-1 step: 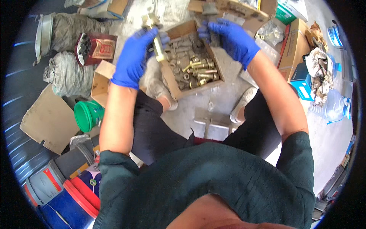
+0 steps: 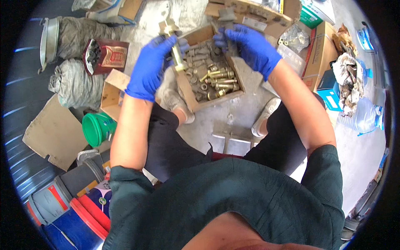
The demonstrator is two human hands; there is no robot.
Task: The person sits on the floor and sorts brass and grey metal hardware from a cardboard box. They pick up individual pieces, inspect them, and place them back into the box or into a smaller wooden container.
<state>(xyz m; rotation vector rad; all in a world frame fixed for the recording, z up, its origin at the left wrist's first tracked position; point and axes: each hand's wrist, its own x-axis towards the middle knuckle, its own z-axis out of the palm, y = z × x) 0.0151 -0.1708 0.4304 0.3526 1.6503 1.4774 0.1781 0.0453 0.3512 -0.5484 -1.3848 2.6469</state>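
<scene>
Gold bolt [image 2: 177,58]: likely heavy, stiff (grip mid-length). Your left hand [image 2: 151,64] holds it near the box [image 2: 186,88]'s left edge; right hand [image 2: 253,46], a dark bolt [image 2: 227,15].

Passage between left hand [image 2: 149,68] and right hand [image 2: 255,49] above the shallow box [image 2: 187,92]; carton [image 2: 271,19] beyond its far rim

Two gloved hands [image 2: 151,64] [image 2: 253,49], one bolt box [image 2: 187,92], one green bucket [image 2: 93,130]

L hand [image 2: 151,68] & R hand [image 2: 253,49] out fwd, fingers [image 2: 169,41] curled, forearms [image 2: 132,133] bare, apart
</scene>
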